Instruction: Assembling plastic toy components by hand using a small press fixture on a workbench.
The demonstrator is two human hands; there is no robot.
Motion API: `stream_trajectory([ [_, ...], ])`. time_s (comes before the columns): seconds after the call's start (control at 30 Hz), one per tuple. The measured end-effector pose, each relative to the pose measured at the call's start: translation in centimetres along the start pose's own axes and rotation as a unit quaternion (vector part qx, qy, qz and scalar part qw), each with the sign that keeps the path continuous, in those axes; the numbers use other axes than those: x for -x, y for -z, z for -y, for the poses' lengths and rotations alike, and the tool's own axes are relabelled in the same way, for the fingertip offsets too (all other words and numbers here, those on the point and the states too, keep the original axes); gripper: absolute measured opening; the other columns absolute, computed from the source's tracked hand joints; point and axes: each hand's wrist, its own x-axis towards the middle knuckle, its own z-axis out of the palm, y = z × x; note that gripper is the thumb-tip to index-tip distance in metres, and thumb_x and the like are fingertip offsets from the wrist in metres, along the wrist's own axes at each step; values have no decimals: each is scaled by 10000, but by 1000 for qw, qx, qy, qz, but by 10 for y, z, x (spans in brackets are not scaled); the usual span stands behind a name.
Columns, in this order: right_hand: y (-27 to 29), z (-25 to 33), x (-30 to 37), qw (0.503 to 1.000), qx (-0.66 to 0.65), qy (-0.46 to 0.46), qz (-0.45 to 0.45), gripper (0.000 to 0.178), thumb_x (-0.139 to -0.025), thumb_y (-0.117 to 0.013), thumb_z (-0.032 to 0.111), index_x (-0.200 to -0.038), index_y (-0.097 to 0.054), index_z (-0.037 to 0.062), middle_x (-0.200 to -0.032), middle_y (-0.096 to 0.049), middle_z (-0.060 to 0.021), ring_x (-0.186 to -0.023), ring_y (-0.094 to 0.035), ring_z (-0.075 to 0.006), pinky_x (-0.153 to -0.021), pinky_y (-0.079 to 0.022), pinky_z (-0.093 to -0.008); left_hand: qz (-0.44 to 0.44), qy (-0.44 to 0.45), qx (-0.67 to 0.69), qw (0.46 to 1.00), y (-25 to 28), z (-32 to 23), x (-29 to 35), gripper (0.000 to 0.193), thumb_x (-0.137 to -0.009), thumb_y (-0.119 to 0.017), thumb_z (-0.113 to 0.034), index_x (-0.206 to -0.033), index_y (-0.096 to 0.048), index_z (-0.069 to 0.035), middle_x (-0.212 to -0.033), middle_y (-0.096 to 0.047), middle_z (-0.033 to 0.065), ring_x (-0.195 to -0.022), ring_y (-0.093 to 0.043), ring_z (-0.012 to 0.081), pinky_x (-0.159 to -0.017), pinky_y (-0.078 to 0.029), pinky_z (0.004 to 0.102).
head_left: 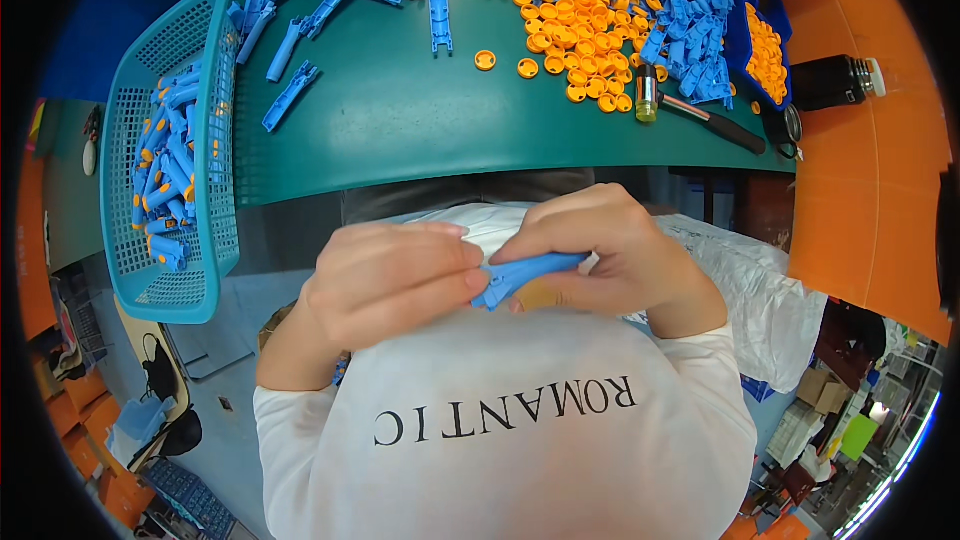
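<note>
Both hands meet just above my lap, below the near edge of the green table (400, 130). My left hand (385, 285) and my right hand (610, 255) pinch a long blue plastic part (525, 272) between them. An orange piece (540, 295) shows under the blue part, by my right fingers. A heap of orange round caps (585, 25) and a pile of blue plastic parts (690, 30) lie at the far side of the table.
A teal mesh basket (225, 140) with assembled blue and orange pieces hangs over the table's left end. A small mallet (690, 105) lies at the right, near a blue tray of orange caps (765, 50) and a dark bottle (835, 82). Loose blue parts (290, 95) lie scattered.
</note>
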Motion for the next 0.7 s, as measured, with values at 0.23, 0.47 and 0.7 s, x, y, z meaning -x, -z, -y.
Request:
stream_trajectory([
  [0.23, -5, -2, -1, 999, 12, 30, -35, 323, -691, -868, 52, -984, -755, -24, -791, -723, -114, -652, -671, -206, -580, -484, -273, -9, -82, -126, 989, 3, 3, 8, 219, -747, -784, -16, -960, -747, 22, -977, -698, 114, -860, -718, 248, -776, -653, 372],
  [0.47, -12, -9, -1, 997, 11, 67, -45, 323, -700, -870, 82, -983, -752, -18, -815, -719, -120, -681, -671, -244, -602, -500, -319, 3, -113, -124, 986, -1, 2, 4, 202, -730, -793, 3, -927, -751, 15, -972, -694, 106, -838, -717, 244, -774, -661, 365],
  [0.7, -26, -8, 1, 987, 56, 105, -104, 240, -735, -839, 57, -949, -745, 1, -764, -701, -91, -610, -634, -228, -550, -458, -310, 15, -52, -60, 997, 3, 2, 1, 235, -766, -792, -62, -969, -696, 9, -919, -703, 122, -803, -728, 275, -766, -653, 412],
])
